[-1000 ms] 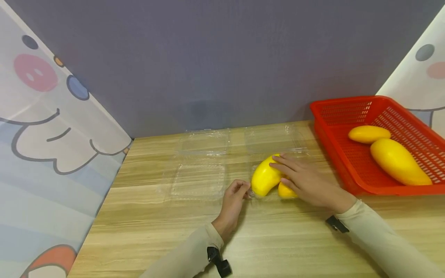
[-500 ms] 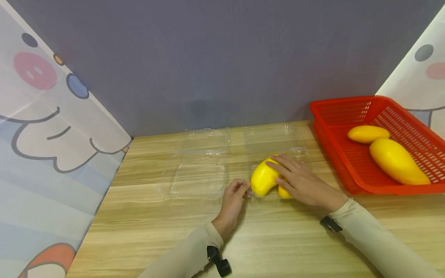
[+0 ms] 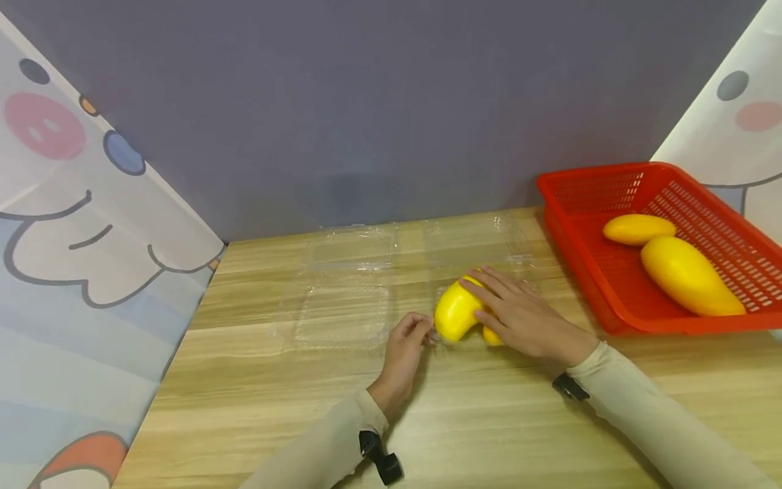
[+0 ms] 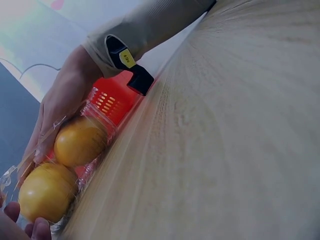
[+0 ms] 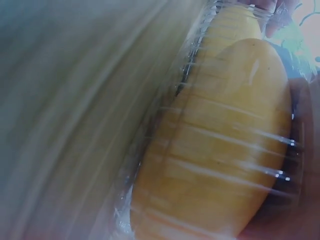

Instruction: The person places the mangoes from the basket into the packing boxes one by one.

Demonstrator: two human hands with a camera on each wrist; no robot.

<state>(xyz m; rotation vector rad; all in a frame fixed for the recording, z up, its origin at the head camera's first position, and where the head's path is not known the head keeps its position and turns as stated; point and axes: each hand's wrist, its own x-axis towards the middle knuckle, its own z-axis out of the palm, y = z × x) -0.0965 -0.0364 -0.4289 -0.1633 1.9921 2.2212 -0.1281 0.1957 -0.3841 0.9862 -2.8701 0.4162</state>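
Observation:
Two yellow mangoes lie side by side in the clear plastic clamshell box [image 3: 476,241], its lid laid back toward the wall. The left mango [image 3: 453,312] shows most of its curved body; the other mango [image 3: 491,336] is largely hidden under my right hand [image 3: 525,319]. That hand rests over both fruits with its fingers extended. At the box's front left, my left hand [image 3: 403,353] pinches the plastic edge between thumb and fingers. The ribbed clear wall runs along the nearer mango [image 5: 220,140] in the right wrist view.
A second clear clamshell box [image 3: 342,316] lies spread out on the wooden table [image 3: 244,407], left of my left hand. To the right stands a red plastic basket [image 3: 574,272] with two more mangoes [image 3: 690,275] inside. A grey wall [image 3: 366,102] closes the back.
My right hand has slid slightly left over the mangoes, covering more of the right one. My left hand keeps its pinch on the box edge. The head view has shifted a little.

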